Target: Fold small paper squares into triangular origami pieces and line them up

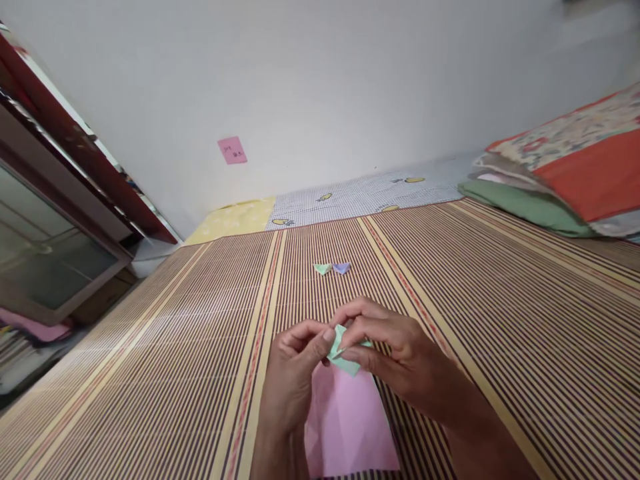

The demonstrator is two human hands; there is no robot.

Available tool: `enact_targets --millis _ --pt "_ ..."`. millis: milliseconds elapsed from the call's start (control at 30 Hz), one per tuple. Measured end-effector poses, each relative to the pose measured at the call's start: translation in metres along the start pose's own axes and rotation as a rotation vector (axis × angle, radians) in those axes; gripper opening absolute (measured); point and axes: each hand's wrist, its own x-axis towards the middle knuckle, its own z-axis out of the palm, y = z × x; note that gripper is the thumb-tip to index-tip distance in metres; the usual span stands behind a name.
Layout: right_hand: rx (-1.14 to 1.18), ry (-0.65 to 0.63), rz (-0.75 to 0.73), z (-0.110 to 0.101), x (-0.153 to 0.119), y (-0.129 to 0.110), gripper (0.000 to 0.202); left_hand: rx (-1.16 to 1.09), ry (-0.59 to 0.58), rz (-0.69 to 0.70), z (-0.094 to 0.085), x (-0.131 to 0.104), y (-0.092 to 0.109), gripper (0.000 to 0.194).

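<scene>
A small mint-green folded paper is held between both hands above the striped mat. My left hand pinches its left edge between thumb and bent fingers. On the other side, my right hand grips the paper's upper right part with thumb and fingertips, which hide some of the folds. Below the hands lies a creased pink sheet of paper. Farther forward, a little green folded paper piece and a purple one sit side by side on the mat.
The striped mat spreads around the hands. Folded bedding is piled at the right, and patterned cloth runs along the wall. A pink note is on the wall. A glass-panelled cabinet stands at the left.
</scene>
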Motion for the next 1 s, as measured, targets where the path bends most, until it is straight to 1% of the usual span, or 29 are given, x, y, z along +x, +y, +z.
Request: enact_targets --millis 100,167,267,367,533,633,733,867,1000 --pt "0.022 0.03 0.051 0.002 0.0 0.0 0.015 0.015 0.037 0.04 0.003 -0.001 0.001 0.019" --pt "0.023 0.083 0.071 0.004 0.001 0.0 0.014 0.029 0.061 0.051 0.005 -0.001 0.003 0.018" --pt "0.006 0.187 0.046 0.008 0.003 0.001 0.013 0.04 0.09 0.068 0.006 -0.003 0.006 0.014" --pt "-0.017 0.239 0.039 0.012 0.005 0.0 0.014 0.07 0.086 0.103 0.005 -0.005 0.009 0.011" --pt "-0.043 0.24 0.082 0.014 0.005 -0.001 0.014 0.122 0.056 0.109 0.003 -0.006 0.011 0.01" --pt "-0.037 0.219 0.122 0.013 0.004 -0.002 0.014 0.124 0.048 0.103 0.004 -0.005 0.01 0.014" --pt "-0.027 0.206 0.155 0.012 0.004 -0.002 0.014 0.132 0.037 0.128 0.005 -0.005 0.009 0.018" --pt "-0.013 0.214 0.17 0.012 0.004 -0.001 0.013 0.151 0.017 0.146 0.008 -0.007 0.009 0.019" --pt "-0.015 0.236 0.196 0.013 0.004 -0.001 0.013 0.175 0.021 0.16 0.011 -0.008 0.011 0.021"
